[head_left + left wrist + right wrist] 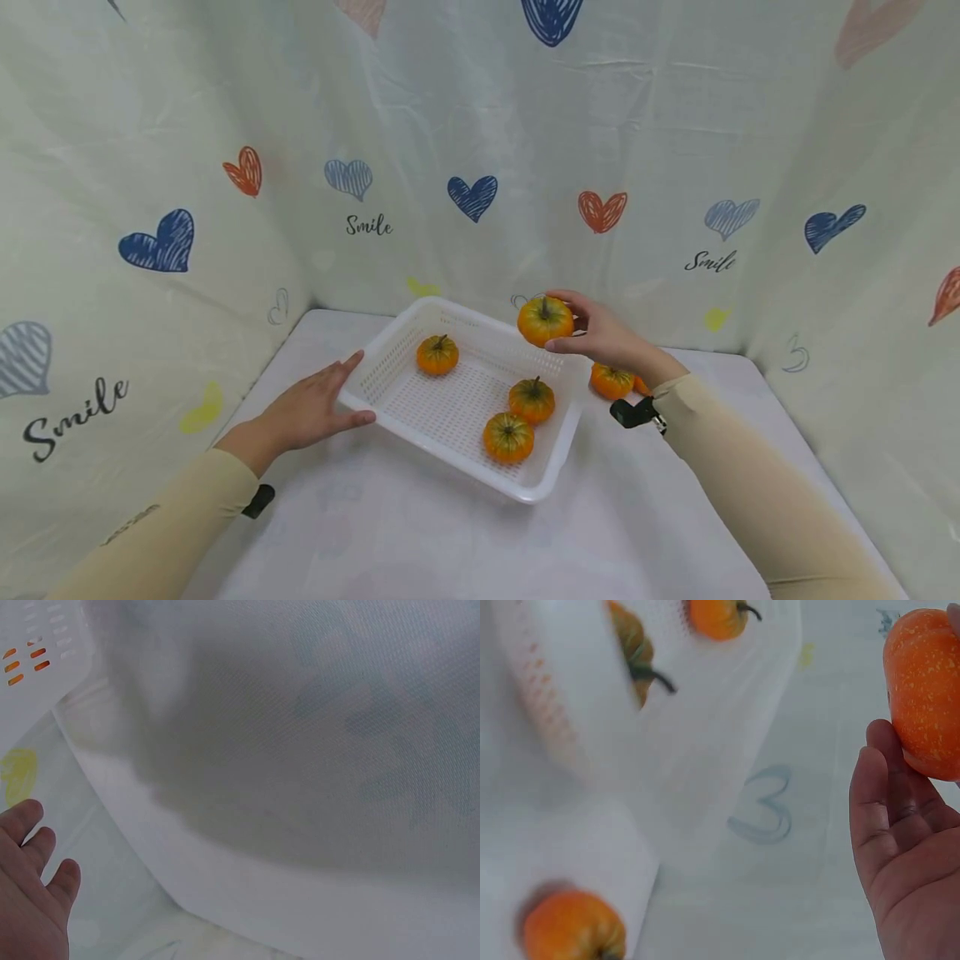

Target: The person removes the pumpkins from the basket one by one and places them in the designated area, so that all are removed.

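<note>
My right hand [592, 329] grips a small orange pumpkin [544, 322] above the back right rim of a white plastic basket [457, 462]. In the right wrist view, the fingers lie along the side of this pumpkin [928, 690]. The left hand [311, 408] is at the basket's left corner, thumb and index fingertip spread and right at the rim. Its other fingers are straight in the left wrist view. Three pumpkins sit inside the basket: one at the back left [437, 355], and two close together at the right, one pumpkin [532, 401] behind the other [508, 438].
Another pumpkin [612, 382] stands on the white-covered table [360, 517] right of the basket, beside the right wrist. A further orange piece [642, 386] shows partly behind the forearm. A curtain [405, 108] printed with hearts surrounds the table's back and sides.
</note>
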A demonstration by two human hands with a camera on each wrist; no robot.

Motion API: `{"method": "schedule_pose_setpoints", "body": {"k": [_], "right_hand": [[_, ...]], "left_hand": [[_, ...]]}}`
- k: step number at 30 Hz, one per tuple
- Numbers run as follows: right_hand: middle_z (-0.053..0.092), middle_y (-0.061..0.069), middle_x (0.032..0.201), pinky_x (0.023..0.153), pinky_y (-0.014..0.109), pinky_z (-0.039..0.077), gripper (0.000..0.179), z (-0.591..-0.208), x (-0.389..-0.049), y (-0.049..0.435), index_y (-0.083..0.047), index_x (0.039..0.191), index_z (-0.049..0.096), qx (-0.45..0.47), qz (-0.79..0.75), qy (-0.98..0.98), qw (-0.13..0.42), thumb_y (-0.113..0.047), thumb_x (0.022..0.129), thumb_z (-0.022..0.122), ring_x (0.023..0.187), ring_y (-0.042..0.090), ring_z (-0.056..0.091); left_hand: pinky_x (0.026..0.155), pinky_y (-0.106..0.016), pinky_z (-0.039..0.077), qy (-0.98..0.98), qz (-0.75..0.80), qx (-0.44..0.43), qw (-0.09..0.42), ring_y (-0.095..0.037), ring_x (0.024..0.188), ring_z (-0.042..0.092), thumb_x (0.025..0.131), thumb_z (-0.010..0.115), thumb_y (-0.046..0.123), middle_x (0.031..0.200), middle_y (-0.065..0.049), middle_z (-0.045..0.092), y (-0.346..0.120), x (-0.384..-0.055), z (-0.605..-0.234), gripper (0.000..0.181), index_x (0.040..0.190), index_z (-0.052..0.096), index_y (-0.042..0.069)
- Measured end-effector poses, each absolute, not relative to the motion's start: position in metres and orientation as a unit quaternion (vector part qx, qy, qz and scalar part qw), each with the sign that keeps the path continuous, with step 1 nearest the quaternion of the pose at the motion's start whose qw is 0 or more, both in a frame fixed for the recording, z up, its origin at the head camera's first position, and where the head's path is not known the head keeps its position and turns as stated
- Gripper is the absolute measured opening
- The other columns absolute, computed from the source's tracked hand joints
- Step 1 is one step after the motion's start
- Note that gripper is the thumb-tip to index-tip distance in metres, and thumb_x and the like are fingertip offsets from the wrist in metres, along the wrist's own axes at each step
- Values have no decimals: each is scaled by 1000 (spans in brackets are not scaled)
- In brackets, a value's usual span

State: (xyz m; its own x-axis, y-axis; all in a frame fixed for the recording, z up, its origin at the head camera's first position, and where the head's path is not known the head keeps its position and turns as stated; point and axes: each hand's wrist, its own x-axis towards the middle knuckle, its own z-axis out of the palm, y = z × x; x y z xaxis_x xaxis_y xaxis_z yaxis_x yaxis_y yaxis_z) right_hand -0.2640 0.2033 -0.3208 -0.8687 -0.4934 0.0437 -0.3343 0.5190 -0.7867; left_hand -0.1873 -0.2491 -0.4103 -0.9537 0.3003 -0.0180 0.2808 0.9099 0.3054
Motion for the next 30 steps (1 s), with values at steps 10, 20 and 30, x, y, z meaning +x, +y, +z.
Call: {"method": "schedule_pose_setpoints", "body": {"k": [10, 20, 30], "right_hand": [[40, 16, 150, 100, 52, 47, 86, -337, -247, 276, -15, 157, 30, -146, -410, 898, 71, -34, 88, 78, 120, 37, 52], [33, 26, 152, 99, 59, 44, 88, -366, -233, 339, -12, 159, 22, -76, -398, 912, 63, -38, 91, 74, 126, 48, 47], [24, 34, 154, 99, 66, 40, 99, -392, -225, 377, -11, 160, 15, -11, -393, 917, 60, -52, 90, 70, 130, 53, 36]], "left_hand": [[110, -64, 27, 977, 150, 146, 35, -50, 140, 30, 81, 50, 83, 157, -29, 26, -251, -188, -413, 113, 161, 11, 13], [110, -64, 28, 977, 152, 145, 33, -50, 139, 30, 78, 47, 87, 157, -29, 26, -250, -188, -412, 118, 161, 11, 12], [110, -64, 27, 978, 152, 139, 34, -51, 139, 30, 79, 51, 84, 156, -29, 27, -249, -187, -412, 116, 161, 11, 13]]}}
